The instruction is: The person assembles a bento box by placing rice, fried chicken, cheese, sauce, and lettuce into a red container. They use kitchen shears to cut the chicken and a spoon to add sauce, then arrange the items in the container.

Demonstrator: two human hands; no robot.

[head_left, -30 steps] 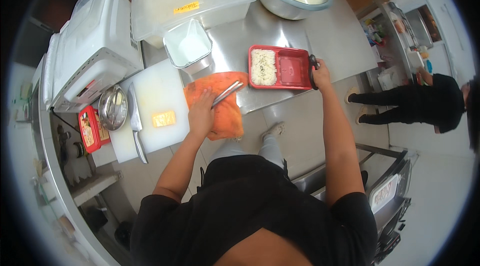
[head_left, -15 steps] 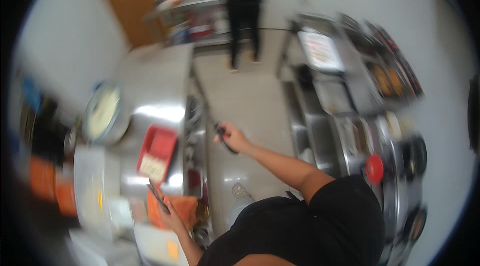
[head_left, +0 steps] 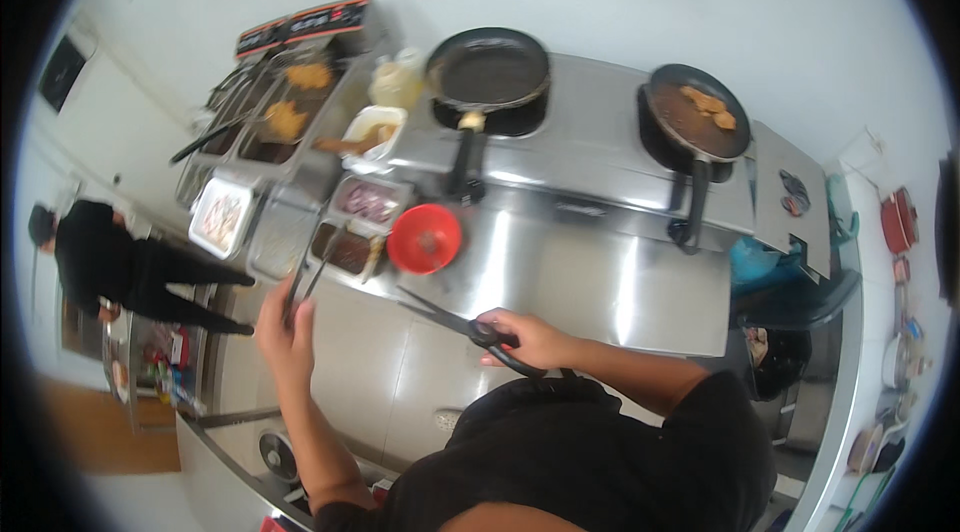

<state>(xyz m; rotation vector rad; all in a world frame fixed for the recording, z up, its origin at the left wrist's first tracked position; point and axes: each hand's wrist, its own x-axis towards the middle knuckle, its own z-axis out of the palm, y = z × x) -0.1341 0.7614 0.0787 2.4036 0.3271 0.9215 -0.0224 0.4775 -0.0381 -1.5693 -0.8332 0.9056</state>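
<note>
My left hand (head_left: 285, 322) is closed around slim dark tongs (head_left: 318, 277), whose two tips point up toward a metal container of dark sauce (head_left: 345, 250). Held in my right hand (head_left: 535, 340) is a pair of black-handled scissors (head_left: 440, 314); the blades point left, slightly parted, in front of the counter's near edge. Just beyond both tools sits a red bowl (head_left: 396, 250) with a utensil or residue inside that I cannot make out. Beside it is a container of purplish slices (head_left: 370, 200). Neither tool visibly touches any food.
A dark frying pan (head_left: 490, 67) and a second pan (head_left: 680, 132) with browned pieces in brown liquid stand on the steel stove. Fryer baskets with golden food (head_left: 285, 119) and a white tray (head_left: 205, 244) are at left. A person in black (head_left: 100, 257) stands farther left.
My view and body have turned from the steel table with the red tray to the stove counter. The tongs and scissors have stayed in my hands.
</note>
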